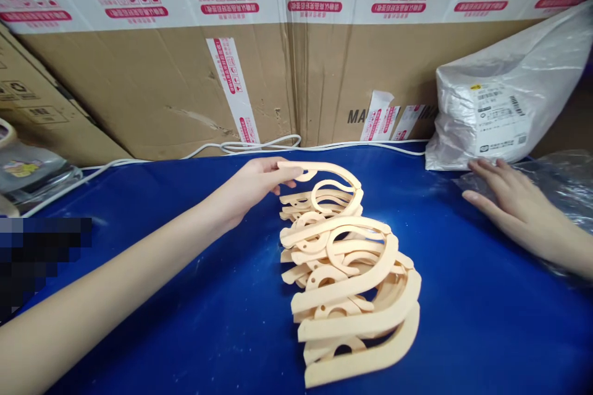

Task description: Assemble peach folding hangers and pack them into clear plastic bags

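Observation:
Several beige plastic folding hangers (356,315) lie folded and overlapping in a row down the middle of the blue table. At the row's far end, my left hand (257,188) pinches the left tip of the rearmost folding hanger (331,168) between thumb and fingers. That hanger rests on or just above the others; I cannot tell which. Over on the right, my right hand (514,207) is held with fingers apart and nothing in it. Its fingertips are by the lower edge of a white plastic parcel bag (456,114).
Large cardboard boxes (162,80) wall off the back. A white cable (259,147) runs along their foot. Clear plastic wrap (565,182) lies at the right, beyond my right hand. At the far left sits a clear plastic package (32,166). The table surface (208,321) is blue.

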The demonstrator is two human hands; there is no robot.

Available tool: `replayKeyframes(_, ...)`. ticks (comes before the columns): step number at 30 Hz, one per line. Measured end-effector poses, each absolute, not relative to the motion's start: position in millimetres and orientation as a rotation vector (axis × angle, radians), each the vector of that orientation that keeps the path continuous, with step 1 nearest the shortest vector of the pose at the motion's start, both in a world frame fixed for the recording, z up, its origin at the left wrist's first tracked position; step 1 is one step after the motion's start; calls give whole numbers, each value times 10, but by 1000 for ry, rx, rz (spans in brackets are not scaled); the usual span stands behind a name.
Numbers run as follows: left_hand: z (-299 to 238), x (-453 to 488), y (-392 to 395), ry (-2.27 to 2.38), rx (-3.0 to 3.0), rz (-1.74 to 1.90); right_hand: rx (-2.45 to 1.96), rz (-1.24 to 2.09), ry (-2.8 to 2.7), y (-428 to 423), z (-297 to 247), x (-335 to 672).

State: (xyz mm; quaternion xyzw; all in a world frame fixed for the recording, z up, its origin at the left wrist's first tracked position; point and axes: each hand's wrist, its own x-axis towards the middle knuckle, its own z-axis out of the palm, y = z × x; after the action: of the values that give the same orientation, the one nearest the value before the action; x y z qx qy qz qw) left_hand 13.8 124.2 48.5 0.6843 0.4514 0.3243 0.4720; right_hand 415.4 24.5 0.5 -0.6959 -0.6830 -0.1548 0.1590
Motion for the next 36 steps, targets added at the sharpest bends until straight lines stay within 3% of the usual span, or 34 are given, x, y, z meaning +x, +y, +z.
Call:
replayKeyframes(4,611,299,1243,1059,1570,920,-1552,-278,-2031,422,487,3473)
replayKeyframes(9,880,525,1322,852,1525,1051,-1145,483,-2043,874,978,2563)
replayKeyframes(13,1105,543,1459,755,1592,1161,-1047,597,-2027,1199,1203,2356)
replayKeyframes(16,1193,513,1577,893,1642,1244,-1114,317,-2094,1349,1343,2420)
replayKeyframes(21,1195,571,1712,1073,1784,1043,-1307,-795,-2387,1547,1404,2482)
replayKeyframes(25,1115,653,1766,1232,2065,932,-1271,-959,-2596,1712,1299,2447)
replayKeyframes(28,956,677,1775,1347,2225,943,-1231,-712,-2655,1886,1210,2485)
replayKeyframes(32,634,570,1856,1470,2349,785,-1306,265,-2271,2073,1178,2678)
replayKeyframes(36,378,325,2114,1518,2370,548,-1323,617,-2027,2076,1206,2860)
